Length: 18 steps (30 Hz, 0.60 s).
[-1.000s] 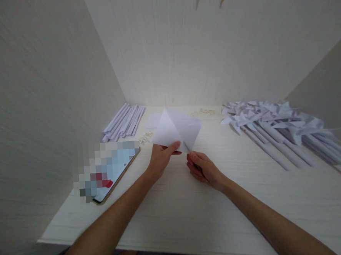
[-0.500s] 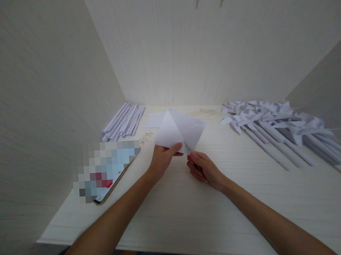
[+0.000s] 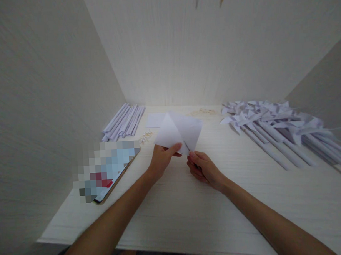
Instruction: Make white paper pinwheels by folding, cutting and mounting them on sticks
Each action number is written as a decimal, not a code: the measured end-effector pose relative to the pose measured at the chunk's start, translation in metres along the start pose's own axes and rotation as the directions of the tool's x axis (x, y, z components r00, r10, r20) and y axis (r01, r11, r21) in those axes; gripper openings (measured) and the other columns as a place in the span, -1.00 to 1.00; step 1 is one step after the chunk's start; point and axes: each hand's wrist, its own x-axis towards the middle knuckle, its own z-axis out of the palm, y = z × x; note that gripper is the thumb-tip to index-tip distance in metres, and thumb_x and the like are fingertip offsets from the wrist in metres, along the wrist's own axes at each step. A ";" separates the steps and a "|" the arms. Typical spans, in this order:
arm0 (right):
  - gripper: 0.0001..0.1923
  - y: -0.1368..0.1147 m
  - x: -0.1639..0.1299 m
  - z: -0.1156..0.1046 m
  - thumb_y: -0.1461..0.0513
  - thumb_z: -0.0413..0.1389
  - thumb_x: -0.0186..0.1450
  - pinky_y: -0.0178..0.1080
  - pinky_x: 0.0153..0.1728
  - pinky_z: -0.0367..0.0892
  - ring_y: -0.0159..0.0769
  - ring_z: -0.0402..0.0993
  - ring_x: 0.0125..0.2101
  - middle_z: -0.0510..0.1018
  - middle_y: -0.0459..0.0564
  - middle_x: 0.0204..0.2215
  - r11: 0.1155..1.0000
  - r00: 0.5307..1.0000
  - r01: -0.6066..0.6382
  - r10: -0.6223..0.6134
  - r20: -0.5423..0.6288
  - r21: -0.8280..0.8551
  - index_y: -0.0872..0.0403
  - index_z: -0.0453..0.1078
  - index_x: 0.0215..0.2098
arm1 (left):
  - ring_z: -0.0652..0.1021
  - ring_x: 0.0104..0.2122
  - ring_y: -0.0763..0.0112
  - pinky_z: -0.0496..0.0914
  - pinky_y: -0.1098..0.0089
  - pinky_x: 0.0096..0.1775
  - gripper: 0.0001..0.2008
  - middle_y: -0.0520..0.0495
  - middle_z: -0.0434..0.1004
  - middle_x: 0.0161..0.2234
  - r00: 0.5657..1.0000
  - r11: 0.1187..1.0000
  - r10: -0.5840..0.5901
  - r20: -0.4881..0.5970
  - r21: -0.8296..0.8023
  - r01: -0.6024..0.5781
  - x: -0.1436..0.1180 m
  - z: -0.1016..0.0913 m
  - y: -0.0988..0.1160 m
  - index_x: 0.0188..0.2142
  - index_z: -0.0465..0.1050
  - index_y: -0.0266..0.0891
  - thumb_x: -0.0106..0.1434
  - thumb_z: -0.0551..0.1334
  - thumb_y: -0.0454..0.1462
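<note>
A white square sheet of paper [image 3: 173, 133] with crease lines is held up over the table in front of me. My left hand [image 3: 162, 158] pinches its lower left edge, thumb on top and fingers beneath. At the sheet's lower corner, my right hand [image 3: 203, 167] is closed around a pair of scissors [image 3: 187, 146]. Only a thin dark blade shows against the paper, pointing up and left toward the middle; the handles are hidden in my fingers.
Rolled white paper sticks [image 3: 124, 122] lie at the back left, near small pale pieces [image 3: 146, 136] and flat paper [image 3: 155, 120]. A phone [image 3: 117, 165], partly pixelated, lies left. Several paper pinwheels [image 3: 262, 118] are heaped right. Beige bits [image 3: 207, 111] lie at the back.
The right part of the sheet has drawn slightly left and tilted. More of the scissor blade shows along the paper. Both hands have stayed nearly in place.
</note>
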 end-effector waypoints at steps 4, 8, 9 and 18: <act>-0.57 -0.001 0.000 0.000 -0.06 0.07 0.05 -0.49 -0.91 -0.23 -0.64 -0.15 -0.89 0.05 -0.34 -0.89 1.000 1.000 -0.007 0.007 0.013 0.005 0.08 0.08 -0.66 | 0.47 -0.58 0.46 0.42 0.48 -0.56 -0.79 -0.03 0.50 -0.55 1.000 1.000 0.014 0.006 0.021 -0.014 0.001 -0.001 -0.001 -0.46 0.43 -0.36 -0.15 0.30 -0.29; -0.56 -0.001 0.000 0.000 -0.05 0.07 0.05 -0.49 -0.91 -0.24 -0.64 -0.15 -0.89 0.05 -0.33 -0.89 1.000 1.000 -0.008 0.008 0.016 0.004 0.07 0.05 -0.68 | 0.47 -0.56 0.46 0.42 0.49 -0.57 -0.77 -0.02 0.50 -0.52 0.999 1.000 0.027 -0.019 0.005 -0.027 0.002 -0.002 0.000 -0.43 0.43 -0.34 -0.15 0.29 -0.29; -0.56 -0.001 -0.001 0.000 -0.06 0.06 0.05 -0.49 -0.91 -0.24 -0.64 -0.15 -0.89 0.04 -0.33 -0.89 1.000 1.000 -0.008 0.008 0.018 0.000 0.07 0.04 -0.68 | 0.48 -0.55 0.45 0.41 0.49 -0.58 -0.77 -0.03 0.50 -0.50 0.999 1.000 0.030 -0.033 0.000 -0.030 0.002 -0.002 0.000 -0.42 0.44 -0.33 -0.14 0.29 -0.28; -0.55 -0.003 -0.001 0.001 -0.06 0.05 0.05 -0.47 -0.91 -0.28 -0.64 -0.15 -0.90 0.04 -0.33 -0.90 0.999 0.999 -0.025 0.025 0.019 -0.022 0.07 0.04 -0.70 | 0.49 -0.48 0.41 0.44 0.46 -0.53 -0.75 -0.05 0.51 -0.45 0.997 0.999 0.033 -0.074 0.019 -0.032 0.002 -0.003 0.003 -0.42 0.46 -0.33 -0.16 0.30 -0.27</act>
